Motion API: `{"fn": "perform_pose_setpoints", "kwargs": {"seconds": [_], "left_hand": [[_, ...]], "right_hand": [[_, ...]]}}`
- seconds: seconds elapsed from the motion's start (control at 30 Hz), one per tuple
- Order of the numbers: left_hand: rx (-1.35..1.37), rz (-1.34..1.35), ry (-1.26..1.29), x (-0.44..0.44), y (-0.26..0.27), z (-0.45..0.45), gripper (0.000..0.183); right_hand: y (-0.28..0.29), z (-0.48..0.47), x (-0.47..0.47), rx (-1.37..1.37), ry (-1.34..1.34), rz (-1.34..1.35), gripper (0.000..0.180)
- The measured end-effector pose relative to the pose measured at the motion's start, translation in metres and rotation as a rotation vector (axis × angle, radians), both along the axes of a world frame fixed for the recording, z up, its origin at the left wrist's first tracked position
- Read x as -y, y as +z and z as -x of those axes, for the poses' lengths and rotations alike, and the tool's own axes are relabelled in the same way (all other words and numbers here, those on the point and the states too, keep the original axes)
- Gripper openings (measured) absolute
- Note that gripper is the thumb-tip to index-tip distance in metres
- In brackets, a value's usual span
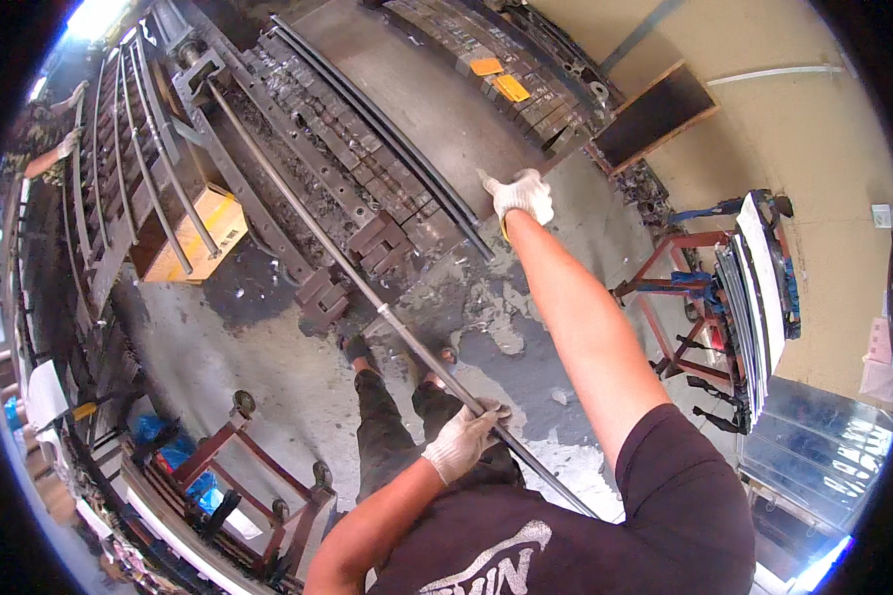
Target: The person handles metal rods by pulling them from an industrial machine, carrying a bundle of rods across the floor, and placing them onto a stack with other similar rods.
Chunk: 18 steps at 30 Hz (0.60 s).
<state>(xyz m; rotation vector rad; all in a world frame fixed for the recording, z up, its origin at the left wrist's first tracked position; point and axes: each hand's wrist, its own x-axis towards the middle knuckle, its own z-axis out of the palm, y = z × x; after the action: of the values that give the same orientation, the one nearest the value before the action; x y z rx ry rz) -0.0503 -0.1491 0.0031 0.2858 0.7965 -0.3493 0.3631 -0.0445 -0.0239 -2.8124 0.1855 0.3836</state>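
Observation:
In a knitted white work glove, my left hand is closed around a long metal rod near its lower end. The rod slants up to the left and meets a metal bracket on the machine frame. My right hand, gloved the same way, is held out over the floor beside a grey metal plate, with the thumb stretched out and the other fingers curled. Nothing shows in it. Two dark bars lie along rows of metal blocks, left of that hand.
Several thin rods stretch above a cardboard box. Another person's gloved hand is at far left. A red metal rack holding panels stands right. A wheeled red frame stands lower left. Orange cards lie on blocks.

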Motion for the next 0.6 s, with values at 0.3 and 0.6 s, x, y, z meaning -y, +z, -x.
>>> {"fn": "perform_pose_setpoints", "kwargs": {"seconds": [0.3, 0.6], "left_hand": [[0.068, 0.016, 0.036, -0.001, -0.001, 0.002, 0.022], [0.037, -0.002, 0.032, 0.0, -0.004, 0.01, 0.026]], "right_hand": [[-0.031, 0.024, 0.021, -0.028, -0.305, -0.45, 0.085], [-0.036, 0.029, 0.068, 0.67, 0.923, 0.054, 0.057]]}}
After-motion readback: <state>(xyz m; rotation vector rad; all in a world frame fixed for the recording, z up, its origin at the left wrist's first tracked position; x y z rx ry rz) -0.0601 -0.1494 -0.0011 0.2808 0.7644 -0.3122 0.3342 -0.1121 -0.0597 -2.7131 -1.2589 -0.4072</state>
